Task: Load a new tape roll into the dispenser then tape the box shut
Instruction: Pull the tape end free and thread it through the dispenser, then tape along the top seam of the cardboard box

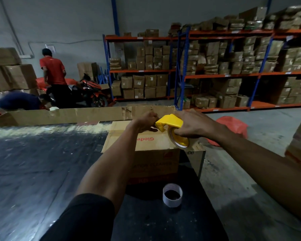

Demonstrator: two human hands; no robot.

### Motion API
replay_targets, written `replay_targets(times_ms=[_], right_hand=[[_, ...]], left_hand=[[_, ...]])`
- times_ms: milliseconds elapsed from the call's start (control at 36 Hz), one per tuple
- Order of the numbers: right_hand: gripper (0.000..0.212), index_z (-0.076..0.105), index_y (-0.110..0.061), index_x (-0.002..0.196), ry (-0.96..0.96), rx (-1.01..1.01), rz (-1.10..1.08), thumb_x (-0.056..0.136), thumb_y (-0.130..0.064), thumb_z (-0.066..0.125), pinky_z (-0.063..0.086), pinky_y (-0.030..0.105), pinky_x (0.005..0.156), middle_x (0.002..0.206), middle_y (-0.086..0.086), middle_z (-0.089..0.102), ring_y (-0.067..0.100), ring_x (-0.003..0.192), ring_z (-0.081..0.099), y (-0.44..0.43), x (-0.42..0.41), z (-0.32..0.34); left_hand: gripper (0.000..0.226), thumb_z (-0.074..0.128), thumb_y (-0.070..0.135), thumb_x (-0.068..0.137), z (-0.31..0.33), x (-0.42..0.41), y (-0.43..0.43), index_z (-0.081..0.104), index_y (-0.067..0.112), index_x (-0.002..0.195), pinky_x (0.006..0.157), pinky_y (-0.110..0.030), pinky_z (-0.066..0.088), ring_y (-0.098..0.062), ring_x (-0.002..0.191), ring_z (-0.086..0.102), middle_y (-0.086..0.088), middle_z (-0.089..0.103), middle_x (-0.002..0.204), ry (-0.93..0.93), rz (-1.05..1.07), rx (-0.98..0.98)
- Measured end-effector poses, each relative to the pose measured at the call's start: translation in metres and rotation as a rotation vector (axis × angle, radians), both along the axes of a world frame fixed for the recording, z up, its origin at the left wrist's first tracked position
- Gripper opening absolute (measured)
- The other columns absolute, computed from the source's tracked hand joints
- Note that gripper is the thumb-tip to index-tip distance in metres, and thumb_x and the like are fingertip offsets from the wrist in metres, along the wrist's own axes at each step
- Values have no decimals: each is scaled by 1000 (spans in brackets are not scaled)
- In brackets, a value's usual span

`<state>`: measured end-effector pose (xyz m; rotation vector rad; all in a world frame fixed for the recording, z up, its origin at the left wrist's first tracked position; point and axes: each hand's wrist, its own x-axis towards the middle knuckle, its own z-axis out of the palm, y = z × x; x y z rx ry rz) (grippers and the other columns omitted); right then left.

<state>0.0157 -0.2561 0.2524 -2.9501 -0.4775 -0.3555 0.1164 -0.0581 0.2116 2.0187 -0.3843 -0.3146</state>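
While our right hand [191, 126] wraps around the yellow plastic tape dispenser [170, 123], its fingers curled through the core of the brown tape roll [178, 138] mounted in it, our left hand [146, 122] meets the dispenser's front edge with fingers bunched together — they seem to pinch something at the cutter end, though we cannot tell whether it is the tape's free end. Both hands sit above the far part of the brown cardboard box [146, 148] with red lettering, which stands on the dark, scuffed table top [42, 162] directly ahead of us; its top flaps lie down. Nearer to us, on the same table, an empty white cardboard tape core [172, 194] stands upright, well apart from the box. A long strip of worn cardboard [68, 115] runs along the table's far edge. Beyond it, a person in a red shirt [53, 70] stands beside a red and black motorcycle [89, 91], and blue-and-orange shelving [181, 72] holds many cartons — all well apart from us.
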Motion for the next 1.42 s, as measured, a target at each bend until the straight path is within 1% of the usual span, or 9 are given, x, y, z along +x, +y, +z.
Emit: replay_targets(times_ms=[83, 167, 472, 528, 611, 889, 1194, 1306, 1417], right_hand=[[85, 30, -37, 153, -23, 49, -4, 78, -58, 64, 52, 48, 88, 134, 12, 63, 39, 116, 59, 5, -2, -7], [72, 42, -40, 143, -11, 92, -20, 77, -61, 59, 49, 40, 76, 128, 10, 64, 34, 106, 62, 7, -10, -18], [36, 62, -26, 85, 162, 202, -150, 72, -60, 59, 36, 31, 54, 81, 0, 62, 18, 71, 57, 18, 2, -36], [37, 63, -22, 84, 153, 224, -190, 75, -58, 61, 36, 32, 53, 81, 3, 63, 21, 72, 59, 24, 12, -41], [40, 64, -18, 86, 171, 239, -244, 76, -57, 63, 40, 33, 60, 86, 8, 65, 27, 81, 63, 32, 31, -47], [36, 44, -24, 65, 234, 191, -352, 74, -51, 66, 33, 34, 60, 81, 5, 57, 29, 85, 58, 55, 82, -56], [37, 57, -15, 91, 476, 131, -416, 74, -46, 68, 44, 36, 66, 101, 11, 58, 30, 93, 59, 69, 114, -35], [44, 56, -13, 108, 521, 123, -409, 80, -43, 68, 53, 43, 86, 113, 15, 58, 33, 103, 59, 69, 117, -29], [49, 58, -5, 123, 585, 100, -372, 86, -37, 67, 49, 40, 85, 111, 17, 57, 32, 102, 57, 70, 115, -15]], left_hand=[[10, 54, 8, 103, 0, 1, 3, 63, 3, 105, 66, -24, 57, -18, 82, 66, -9, 65, 91, -176, -3, 98], [15, 52, 3, 102, 4, 8, 13, 63, -2, 110, 64, -25, 50, -20, 77, 58, -12, 60, 92, -322, 4, 230], [21, 39, 6, 106, -12, 60, -11, 61, 8, 108, 67, -25, 42, -12, 72, 48, -3, 53, 84, -160, -98, 375], [21, 43, 4, 106, -19, 68, -15, 63, 1, 111, 76, -23, 52, -18, 82, 58, -11, 61, 96, -239, -117, 391], [22, 48, 12, 106, -35, 83, -20, 66, 3, 113, 101, -46, 51, -31, 111, 64, -18, 68, 119, -356, -90, 508], [20, 43, 23, 105, -82, 125, -23, 61, 19, 113, 105, -54, 35, -33, 116, 54, -14, 71, 110, -603, -66, 624], [32, 59, 32, 98, -92, 141, -24, 48, 17, 125, 107, -53, 40, -31, 122, 49, -14, 53, 132, -491, 139, 471], [14, 65, 15, 96, -95, 123, -16, 65, 9, 108, 82, -23, 52, -24, 102, 62, -13, 62, 115, -652, 11, 273], [45, 48, 22, 106, -107, 109, -2, 46, 14, 150, 121, -46, 35, -30, 149, 40, -18, 45, 158, -481, -263, 577]])
